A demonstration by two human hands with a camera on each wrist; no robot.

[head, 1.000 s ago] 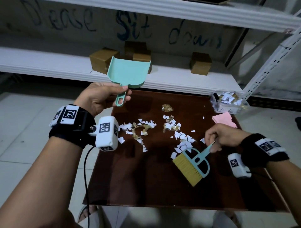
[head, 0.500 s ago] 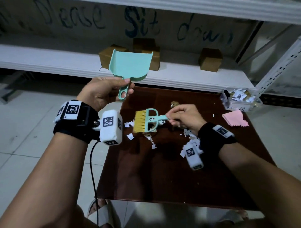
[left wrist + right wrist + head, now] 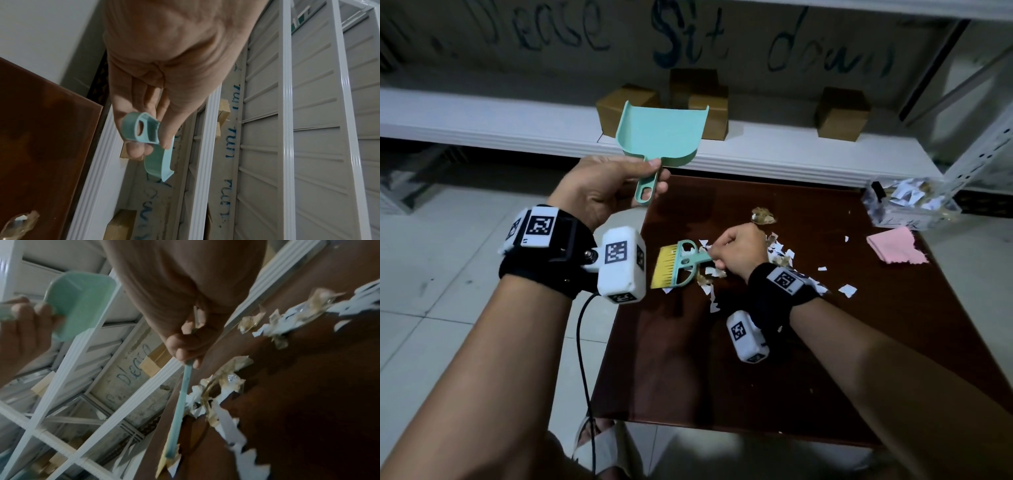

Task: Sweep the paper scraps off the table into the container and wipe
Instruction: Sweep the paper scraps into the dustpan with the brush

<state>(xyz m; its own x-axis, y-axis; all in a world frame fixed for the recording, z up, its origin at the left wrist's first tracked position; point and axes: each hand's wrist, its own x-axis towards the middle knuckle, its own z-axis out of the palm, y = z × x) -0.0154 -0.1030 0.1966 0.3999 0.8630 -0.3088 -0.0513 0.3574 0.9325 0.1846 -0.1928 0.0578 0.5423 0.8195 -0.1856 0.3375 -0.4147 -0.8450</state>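
My left hand (image 3: 606, 186) holds a mint green dustpan (image 3: 662, 135) by its handle (image 3: 144, 128), raised above the table's far left corner. My right hand (image 3: 739, 251) grips the handle of a small teal brush (image 3: 678, 265) with yellow bristles, lying low over the dark brown table (image 3: 722, 377) near its left edge. White paper scraps (image 3: 780, 255) and crumpled tan bits (image 3: 230, 369) lie around and to the right of the brush. A clear container (image 3: 907, 205) holding scraps stands at the far right corner. A pink cloth (image 3: 893, 245) lies beside it.
A white shelf (image 3: 774, 154) runs behind the table with several cardboard boxes (image 3: 840, 113) on it. A white metal rack post (image 3: 983, 150) rises at the right. Tiled floor (image 3: 448, 274) lies left of the table. A cable (image 3: 585, 359) hangs from my left wrist.
My right hand carried the brush from the table's right middle across to the left side, then lowered it onto the scraps there. The left hand with the dustpan stayed raised.
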